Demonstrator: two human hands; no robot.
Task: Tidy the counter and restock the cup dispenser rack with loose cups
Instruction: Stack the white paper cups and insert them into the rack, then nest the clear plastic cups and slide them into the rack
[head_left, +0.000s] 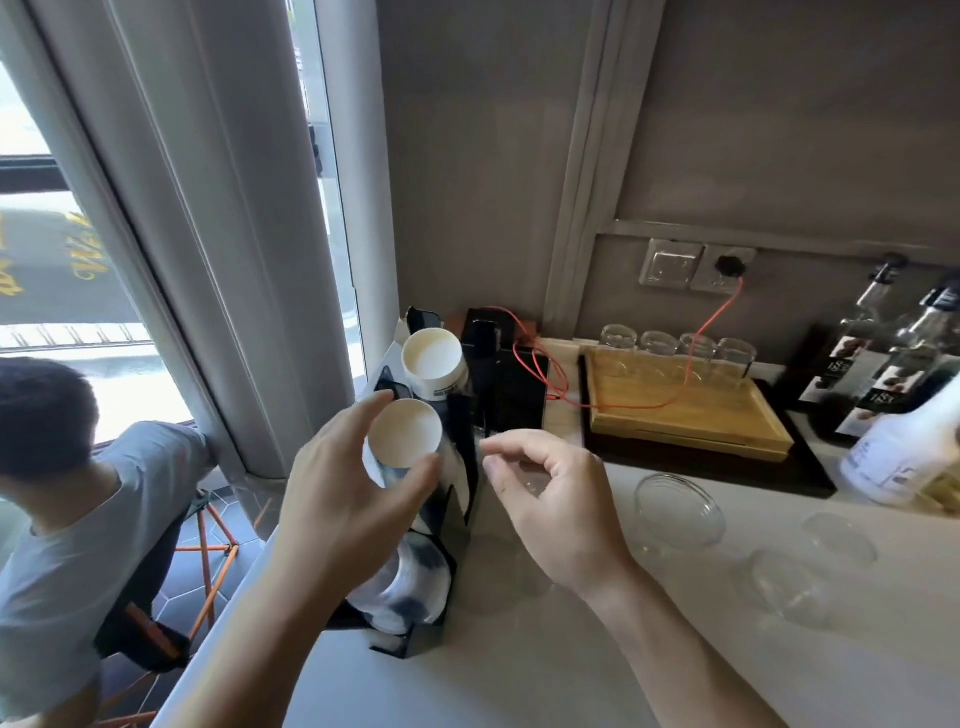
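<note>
l fingers (415, 475) + thumb wrap paper cup (402, 434) atop rack (460, 467); r hand (545, 493) loosely curled, empty, just beside.

Wooden tray (691, 410): on a dark mat by the wall, four upturned glasses (675, 345) behind it
Orange cable (711, 322): runs from the wall socket (727, 267) across the tray
Bottles (904, 353): far right (labels unreadable)
Seated person (57, 467): at the window, grey shirt

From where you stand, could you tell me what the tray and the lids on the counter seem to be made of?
Tray: looks like pale wood or bamboo, matte, with visible yellowish grain. Lids: likely thin clear plastic, glossy and see-through, with the white counter showing through the domes.
</note>
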